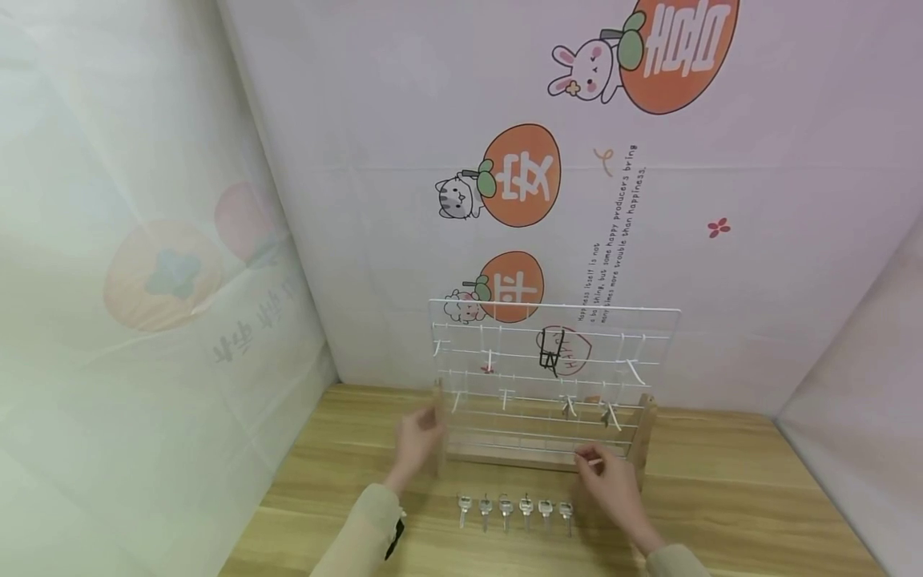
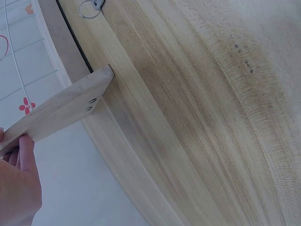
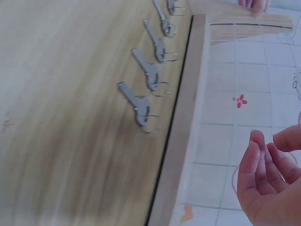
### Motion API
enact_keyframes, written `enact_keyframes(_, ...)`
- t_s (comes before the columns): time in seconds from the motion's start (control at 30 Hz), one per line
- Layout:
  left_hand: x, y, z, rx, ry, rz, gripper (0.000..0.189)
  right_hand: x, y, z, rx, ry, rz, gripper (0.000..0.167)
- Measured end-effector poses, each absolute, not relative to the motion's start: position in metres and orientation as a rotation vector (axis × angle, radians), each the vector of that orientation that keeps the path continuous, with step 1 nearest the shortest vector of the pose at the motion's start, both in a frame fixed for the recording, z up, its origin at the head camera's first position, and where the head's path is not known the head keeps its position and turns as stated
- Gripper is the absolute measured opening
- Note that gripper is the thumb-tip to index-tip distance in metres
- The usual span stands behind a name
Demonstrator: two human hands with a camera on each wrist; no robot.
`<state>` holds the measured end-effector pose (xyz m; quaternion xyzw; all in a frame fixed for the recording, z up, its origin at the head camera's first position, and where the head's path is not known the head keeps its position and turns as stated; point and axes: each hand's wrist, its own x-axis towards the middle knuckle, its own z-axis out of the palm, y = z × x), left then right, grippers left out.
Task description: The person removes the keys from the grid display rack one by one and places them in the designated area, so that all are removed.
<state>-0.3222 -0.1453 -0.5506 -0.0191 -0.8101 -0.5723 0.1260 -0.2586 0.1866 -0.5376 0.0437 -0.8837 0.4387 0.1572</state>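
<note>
A white wire grid rack (image 1: 555,306) stands upright on the table between two wooden side posts. My left hand (image 1: 418,439) grips the left wooden post (image 2: 70,101), its fingers curled round the edge in the left wrist view. In front of the rack's lower right part is my right hand (image 1: 604,479). Its fingers are loosely bent, with a gap to the thumb and nothing visible between them in the right wrist view (image 3: 270,176). Several silver keys (image 1: 506,508) with rings lie in a row before the rack. Keys (image 1: 567,406) also hang from two lower right hooks.
White hooks (image 1: 634,371) stick out from the grid at two levels. A black wire-like shape (image 1: 551,350) shows at its middle. The wooden base bar (image 1: 505,458) runs along the bottom. Behind and to the left hang pale printed cloth walls (image 1: 389,264).
</note>
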Motion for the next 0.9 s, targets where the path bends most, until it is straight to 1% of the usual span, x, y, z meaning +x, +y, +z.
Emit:
enact_keyframes(0.37, -0.324, -0.147, -0.551, -0.069, -2.361, -1.621, 0.039, -0.264, 0.180, -0.518, 0.096, -2.423, 1.346, 0.017)
enact_keyframes(0.6, -0.326, -0.146, -0.552, -0.060, -2.355, -1.600, 0.039, -0.268, 0.173, -0.507, 0.073, -2.341, 1.296, 0.020)
enact_keyframes(0.9, -0.324, -0.146, -0.550, -0.065, -2.352, -1.620, 0.040, -0.283, 0.161, -0.511, 0.016, -2.239, 1.325, 0.025)
